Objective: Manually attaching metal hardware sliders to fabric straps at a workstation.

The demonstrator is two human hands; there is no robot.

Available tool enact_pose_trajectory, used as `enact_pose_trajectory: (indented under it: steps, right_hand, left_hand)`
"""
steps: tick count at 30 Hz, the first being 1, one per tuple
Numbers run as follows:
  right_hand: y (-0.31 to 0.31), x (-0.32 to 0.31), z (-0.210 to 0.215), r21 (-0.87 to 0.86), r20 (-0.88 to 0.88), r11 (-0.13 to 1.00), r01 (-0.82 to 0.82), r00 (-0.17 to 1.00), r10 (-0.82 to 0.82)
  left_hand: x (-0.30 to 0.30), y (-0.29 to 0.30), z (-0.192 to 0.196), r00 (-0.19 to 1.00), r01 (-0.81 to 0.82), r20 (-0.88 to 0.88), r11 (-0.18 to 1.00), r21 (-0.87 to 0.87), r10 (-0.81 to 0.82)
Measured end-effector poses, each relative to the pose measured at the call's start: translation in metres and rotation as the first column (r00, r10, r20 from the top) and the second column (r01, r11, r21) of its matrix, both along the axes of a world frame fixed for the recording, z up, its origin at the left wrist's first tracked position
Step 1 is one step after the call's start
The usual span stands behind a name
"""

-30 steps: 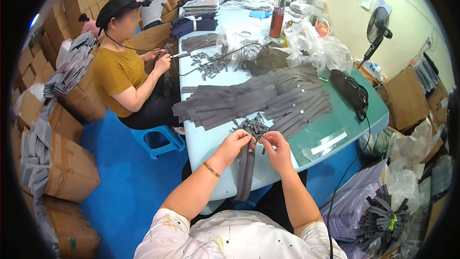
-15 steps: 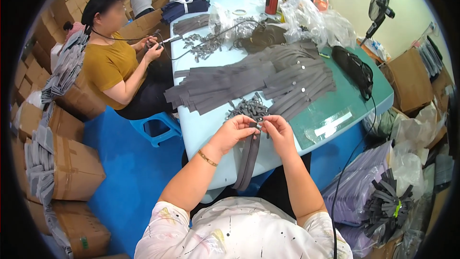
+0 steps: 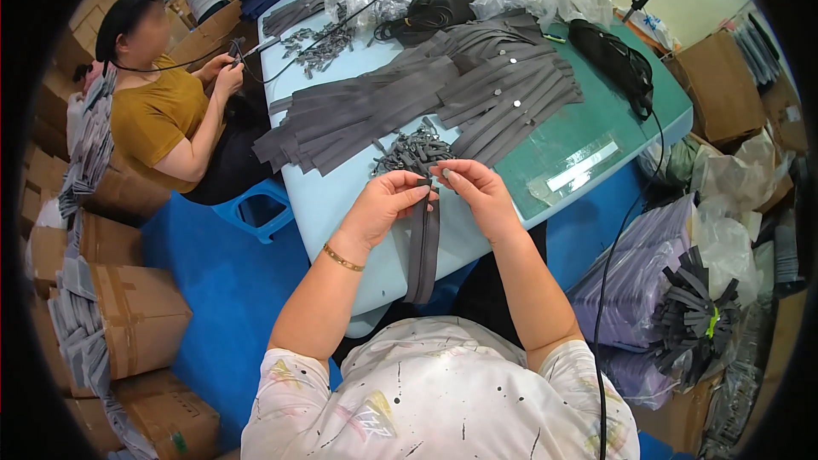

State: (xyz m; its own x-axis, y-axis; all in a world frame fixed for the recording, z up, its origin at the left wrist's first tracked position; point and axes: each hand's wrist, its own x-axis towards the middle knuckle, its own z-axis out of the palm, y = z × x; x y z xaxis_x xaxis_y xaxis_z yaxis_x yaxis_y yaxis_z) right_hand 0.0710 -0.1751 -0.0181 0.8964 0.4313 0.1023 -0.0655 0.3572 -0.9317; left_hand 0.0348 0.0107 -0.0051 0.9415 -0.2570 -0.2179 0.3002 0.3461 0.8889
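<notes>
My left hand (image 3: 385,207) pinches the top end of a dark grey zipper (image 3: 423,247) between thumb and fingers. The rest of the zipper hangs down over the table's near edge. Close against that same end, my right hand (image 3: 482,198) has thumb and forefinger pressed together; whatever small piece lies between them is hidden. Just beyond my fingers is a heap of small dark grey zipper sliders (image 3: 413,150). Past the heap, long grey zippers lie fanned out in overlapping layers (image 3: 362,106), with a second fan (image 3: 511,94) to their right.
A green mat (image 3: 588,140) covers the table's right part, with a black bag (image 3: 612,68) on it. At the left a co-worker in a mustard shirt (image 3: 160,123) sits holding a small item on a cord. Cardboard boxes (image 3: 141,315) line the left; wrapped purple bundles (image 3: 635,277) stand right.
The whole view has shifted, so the table sits higher and further left. My hands stay together at the zipper's top end, the right fingertips now closer to the left ones.
</notes>
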Motion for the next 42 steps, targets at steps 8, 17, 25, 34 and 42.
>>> enact_pose_trajectory:
  steps: [8,17,25,34,42]
  right_hand:
    - [0.003,0.000,0.001,-0.161,0.137,0.987,-0.004,0.990,0.026]
    - [0.010,-0.010,-0.010,-0.244,0.245,0.962,0.119,0.968,-0.058]
    - [0.011,-0.013,-0.004,-0.324,0.274,0.915,0.240,0.950,-0.152]
    - [0.012,-0.008,-0.013,-0.246,0.260,0.940,0.237,0.950,-0.171]
    - [0.007,-0.006,-0.023,-0.294,0.270,0.928,0.228,0.951,-0.149]
  left_hand:
    - [0.003,0.002,0.003,1.000,-0.019,0.021,0.998,0.062,0.018]
    - [-0.003,-0.004,-0.006,0.998,-0.015,0.059,0.998,0.057,0.011]
    - [0.000,-0.005,-0.008,0.998,0.015,0.054,1.000,0.027,-0.016]
    - [0.000,-0.005,-0.011,0.997,0.014,0.073,0.999,0.038,-0.017]
    - [0.000,-0.004,-0.014,0.995,0.009,0.097,0.996,0.087,-0.017]
